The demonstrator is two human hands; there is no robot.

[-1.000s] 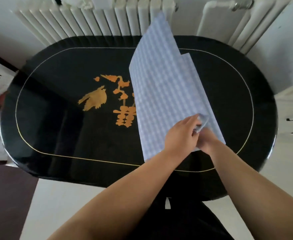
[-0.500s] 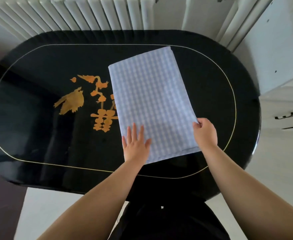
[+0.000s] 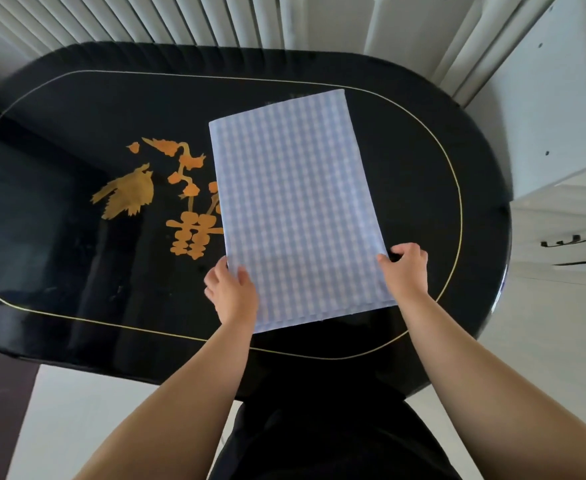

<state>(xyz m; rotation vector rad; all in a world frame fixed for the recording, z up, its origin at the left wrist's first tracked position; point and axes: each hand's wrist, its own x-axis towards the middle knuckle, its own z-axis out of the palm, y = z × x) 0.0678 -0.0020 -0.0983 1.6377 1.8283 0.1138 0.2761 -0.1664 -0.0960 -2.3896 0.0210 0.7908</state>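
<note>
Checked cloth lies flat on the tabletop, right of centre. The left grip pinches its near left edge; the right grip clasps its near right edge, fingers curled.

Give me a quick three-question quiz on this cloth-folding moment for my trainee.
1. True or false: the checked cloth lies crumpled in a heap on the black table.
2. Where do the left hand and right hand hold the cloth? A: at its far corners. B: at its side edges, close to the near end. C: both in its middle.
3. Fill in: the gold bird motif on the table lies on the person's ____ side of the cloth.

Key: 1 false, it lies folded flat; 2 B; 3 left.
</note>
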